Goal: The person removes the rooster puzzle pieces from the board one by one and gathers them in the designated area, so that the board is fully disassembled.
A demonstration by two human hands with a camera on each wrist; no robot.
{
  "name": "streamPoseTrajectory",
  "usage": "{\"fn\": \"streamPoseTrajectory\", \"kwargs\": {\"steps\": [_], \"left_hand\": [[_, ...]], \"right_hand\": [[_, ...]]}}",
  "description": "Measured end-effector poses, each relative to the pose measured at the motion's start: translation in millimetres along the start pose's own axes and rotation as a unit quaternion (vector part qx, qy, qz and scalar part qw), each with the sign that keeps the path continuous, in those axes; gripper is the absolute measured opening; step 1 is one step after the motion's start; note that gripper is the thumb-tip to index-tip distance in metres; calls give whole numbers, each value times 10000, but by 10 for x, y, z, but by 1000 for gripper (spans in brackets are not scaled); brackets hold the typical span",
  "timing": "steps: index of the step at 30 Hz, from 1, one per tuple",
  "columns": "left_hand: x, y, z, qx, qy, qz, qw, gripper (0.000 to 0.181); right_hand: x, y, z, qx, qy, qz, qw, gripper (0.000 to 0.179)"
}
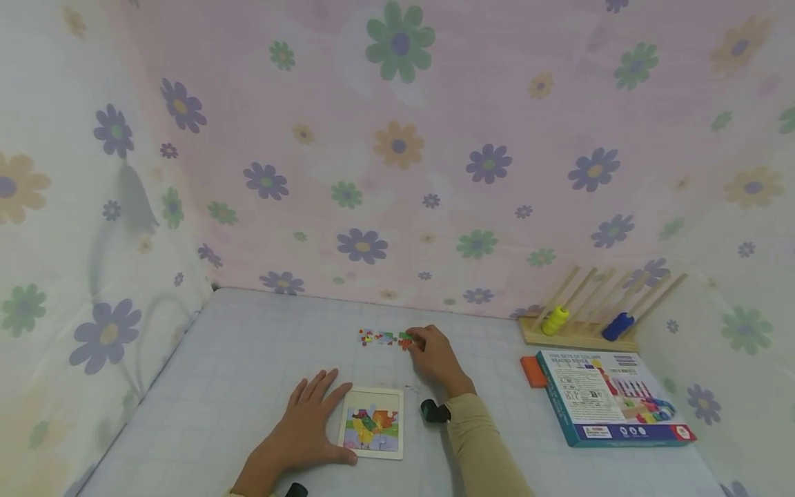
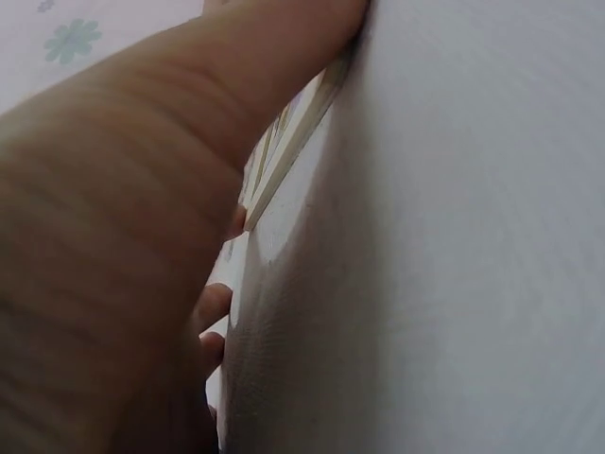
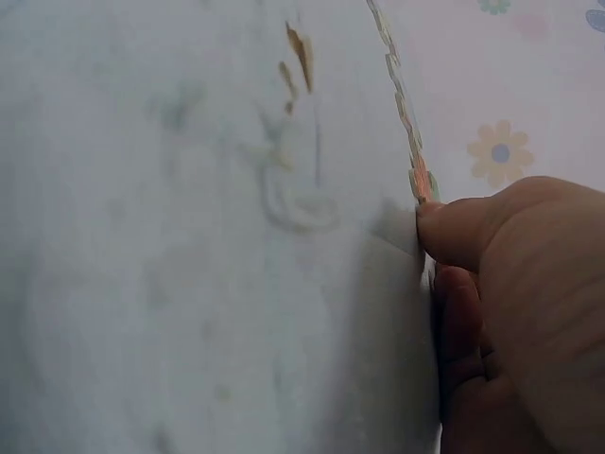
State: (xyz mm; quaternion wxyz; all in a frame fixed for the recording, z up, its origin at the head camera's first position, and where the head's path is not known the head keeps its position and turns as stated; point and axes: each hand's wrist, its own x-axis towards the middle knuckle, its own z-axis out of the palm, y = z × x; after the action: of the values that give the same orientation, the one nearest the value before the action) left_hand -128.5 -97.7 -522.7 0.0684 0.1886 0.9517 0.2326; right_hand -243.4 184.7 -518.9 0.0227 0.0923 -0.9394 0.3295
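1. Left hand point(image 1: 310, 422): fingers spread wide, thumb touching the puzzle tray point(image 1: 373, 397) just right of them.
2. Right hand point(image 1: 439, 359): fingers pinching the end puzzle piece point(image 1: 404, 342), others lined up to their left.
3. Bead rack point(image 1: 577, 335)'s way off right of those.

Free tabletop point(image 1: 375, 368) between tray point(image 1: 400, 422) and pieces point(image 1: 385, 338)

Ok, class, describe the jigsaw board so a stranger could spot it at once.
On the pale tabletop, find the person's spread left hand. The squarish jigsaw board lies just to its right. Unlike the row of jigsaw pieces farther away, it is cream-framed.
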Motion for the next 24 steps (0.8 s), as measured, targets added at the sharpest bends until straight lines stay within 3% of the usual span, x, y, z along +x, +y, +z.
{"fn": "streamPoseTrajectory", "kwargs": {"steps": [12,24], "left_hand": [[6,14,-56,-276,-122,-71,9995,117],[39,-3,-66,-329,-219,-113,9992,119]], "right_hand": [[-27,-22,19,73,234,-139,9996,35],[-263,-62,89,415,318,205,9984,49]]}}
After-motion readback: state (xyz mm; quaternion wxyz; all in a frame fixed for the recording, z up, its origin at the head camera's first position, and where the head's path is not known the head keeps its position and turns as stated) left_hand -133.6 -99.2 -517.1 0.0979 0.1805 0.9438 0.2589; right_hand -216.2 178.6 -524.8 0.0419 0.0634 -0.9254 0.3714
